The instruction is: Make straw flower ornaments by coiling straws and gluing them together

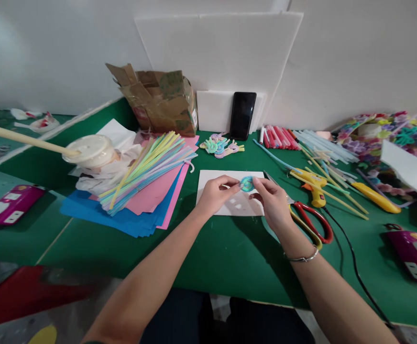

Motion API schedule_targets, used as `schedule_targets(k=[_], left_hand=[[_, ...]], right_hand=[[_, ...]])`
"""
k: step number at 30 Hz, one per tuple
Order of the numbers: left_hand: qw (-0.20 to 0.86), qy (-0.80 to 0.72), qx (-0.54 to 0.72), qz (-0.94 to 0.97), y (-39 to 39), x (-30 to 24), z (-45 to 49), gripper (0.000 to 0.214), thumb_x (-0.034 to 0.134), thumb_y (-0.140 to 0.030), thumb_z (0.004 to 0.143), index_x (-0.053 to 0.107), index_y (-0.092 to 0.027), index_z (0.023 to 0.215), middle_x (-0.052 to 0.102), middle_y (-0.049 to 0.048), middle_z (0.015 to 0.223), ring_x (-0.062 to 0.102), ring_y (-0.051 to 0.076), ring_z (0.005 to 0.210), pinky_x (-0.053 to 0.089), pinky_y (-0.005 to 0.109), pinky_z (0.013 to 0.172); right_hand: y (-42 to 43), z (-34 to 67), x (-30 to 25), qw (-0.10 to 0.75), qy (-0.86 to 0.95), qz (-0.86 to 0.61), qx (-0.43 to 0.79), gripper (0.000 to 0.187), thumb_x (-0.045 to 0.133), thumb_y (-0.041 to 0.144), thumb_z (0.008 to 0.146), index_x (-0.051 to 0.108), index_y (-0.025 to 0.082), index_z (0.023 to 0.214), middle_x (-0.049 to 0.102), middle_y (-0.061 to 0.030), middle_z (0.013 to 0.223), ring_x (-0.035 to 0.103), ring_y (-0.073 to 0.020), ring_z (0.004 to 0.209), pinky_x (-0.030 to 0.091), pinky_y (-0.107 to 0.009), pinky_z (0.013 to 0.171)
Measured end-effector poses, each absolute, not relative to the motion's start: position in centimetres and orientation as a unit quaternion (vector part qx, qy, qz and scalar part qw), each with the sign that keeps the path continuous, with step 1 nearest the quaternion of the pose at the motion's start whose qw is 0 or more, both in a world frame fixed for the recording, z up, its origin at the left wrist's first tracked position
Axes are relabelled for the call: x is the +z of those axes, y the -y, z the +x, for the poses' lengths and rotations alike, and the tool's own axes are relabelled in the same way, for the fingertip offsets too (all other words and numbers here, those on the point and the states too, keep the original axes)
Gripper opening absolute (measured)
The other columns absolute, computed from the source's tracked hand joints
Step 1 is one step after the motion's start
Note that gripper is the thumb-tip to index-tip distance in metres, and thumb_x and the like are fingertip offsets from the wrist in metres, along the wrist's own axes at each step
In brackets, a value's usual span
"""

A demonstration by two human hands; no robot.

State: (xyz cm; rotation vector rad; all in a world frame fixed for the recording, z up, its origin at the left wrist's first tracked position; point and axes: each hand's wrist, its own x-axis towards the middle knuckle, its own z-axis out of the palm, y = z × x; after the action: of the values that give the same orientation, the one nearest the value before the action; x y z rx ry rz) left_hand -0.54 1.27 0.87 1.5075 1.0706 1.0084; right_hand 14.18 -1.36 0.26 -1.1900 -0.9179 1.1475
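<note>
Between my two hands, above a white board (208, 184) on the green table, is a small blue-green pipe cleaner coil (247, 184). My left hand (217, 193) pinches its left edge with thumb and fingertips. On the other side, my right hand (271, 198) grips the right edge, with a bracelet on that wrist. Scissors (312, 222) with red and yellow handles lie just right of my right hand, their blades partly hidden by it. Behind the board rests a small pile of twisted pastel pipe cleaner shapes (219, 145).
To the left, pastel pipe cleaners (151, 167) lie on pink and blue sheets (122, 217), beside a lidded cup (90, 150). A cardboard box (167, 102) and phone (243, 115) stand behind. Rightward are a yellow glue gun (312, 184) with a trailing cord, red markers (280, 137) and a yellow cutter (375, 197).
</note>
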Motion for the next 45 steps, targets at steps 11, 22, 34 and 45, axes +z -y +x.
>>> schedule_targets(k=[11,22,34,45], left_hand=[[0.487,-0.465,0.442,0.592,-1.4,0.8,-0.6,0.014,0.063,-0.030,0.073,0.066,-0.017,0.076,0.069,0.0042,0.084,0.063,0.017,0.081,0.048,0.029,0.073],[0.514,-0.451,0.448,0.576,-1.5,0.7,-0.7,0.015,0.064,-0.029,0.072,0.065,-0.017,0.080,0.069,0.0049,0.087,0.063,0.017,0.084,0.048,0.029,0.078],[0.512,-0.436,0.386,0.632,-1.4,0.3,-0.5,0.022,0.050,-0.030,0.080,0.066,-0.016,0.075,0.068,0.0039,0.079,0.061,0.016,0.077,0.047,0.028,0.073],[0.491,-0.456,0.455,0.587,-1.6,0.4,-0.7,0.012,0.065,-0.026,0.069,0.066,-0.017,0.076,0.069,0.0041,0.082,0.062,0.015,0.077,0.047,0.027,0.072]], right_hand=[[1.3,14.2,0.0,0.562,0.428,-0.522,0.478,0.024,0.069,0.045,0.065,0.069,0.021,0.069,0.062,-0.0002,0.066,0.053,-0.0136,0.063,0.046,-0.028,0.059],[1.7,13.9,0.6,0.568,0.496,-0.492,0.436,0.021,0.064,0.043,0.072,0.067,0.022,0.071,0.060,-0.0006,0.070,0.054,-0.0141,0.066,0.051,-0.028,0.055],[1.7,13.9,0.3,0.552,0.570,-0.519,0.317,0.019,0.070,0.036,0.068,0.061,0.020,0.074,0.052,0.0014,0.068,0.048,-0.0114,0.062,0.039,-0.023,0.048],[1.2,14.4,-0.3,0.542,0.529,-0.541,0.368,0.027,0.064,0.044,0.071,0.067,0.019,0.079,0.061,-0.0023,0.075,0.051,-0.0122,0.061,0.041,-0.024,0.048]])
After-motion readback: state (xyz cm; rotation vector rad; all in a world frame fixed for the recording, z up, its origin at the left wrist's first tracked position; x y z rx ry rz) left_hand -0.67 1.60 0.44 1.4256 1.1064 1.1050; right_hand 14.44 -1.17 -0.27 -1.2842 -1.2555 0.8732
